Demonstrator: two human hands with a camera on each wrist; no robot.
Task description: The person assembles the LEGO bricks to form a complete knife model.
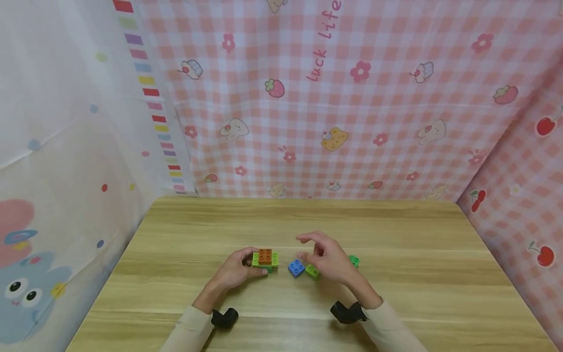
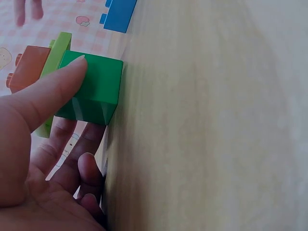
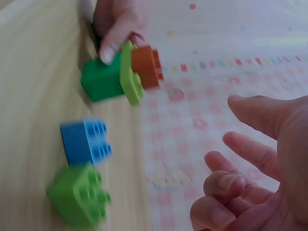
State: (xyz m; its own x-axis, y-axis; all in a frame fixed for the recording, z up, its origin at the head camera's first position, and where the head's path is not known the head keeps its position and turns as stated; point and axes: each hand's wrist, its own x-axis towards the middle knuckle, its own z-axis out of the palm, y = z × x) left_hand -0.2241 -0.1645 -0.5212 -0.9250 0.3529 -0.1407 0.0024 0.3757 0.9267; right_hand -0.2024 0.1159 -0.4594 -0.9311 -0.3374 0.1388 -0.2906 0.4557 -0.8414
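Observation:
My left hand (image 1: 236, 270) grips a small stack of toy building blocks on the table, thumb on the near side and fingers behind. At the stack's bottom is a dark green block (image 2: 94, 86). A flat lime green plate (image 3: 129, 74) lies over it, topped by an orange-brown block (image 1: 265, 256). To the right, my right hand (image 1: 327, 256) hovers above the table with nothing in its fingers, which are spread and loosely bent. Under and beside it sit a blue block (image 1: 296, 268) and a lime green block (image 1: 312, 271), studs up, close together.
Another green block (image 1: 354, 261) lies right of my right hand, partly hidden by it. The wooden table (image 1: 281, 313) ends at the back against a pink checkered cloth (image 1: 308, 161). A black wrist mount (image 1: 225, 319) sits on the left wrist, a similar one (image 1: 347, 312) on the right.

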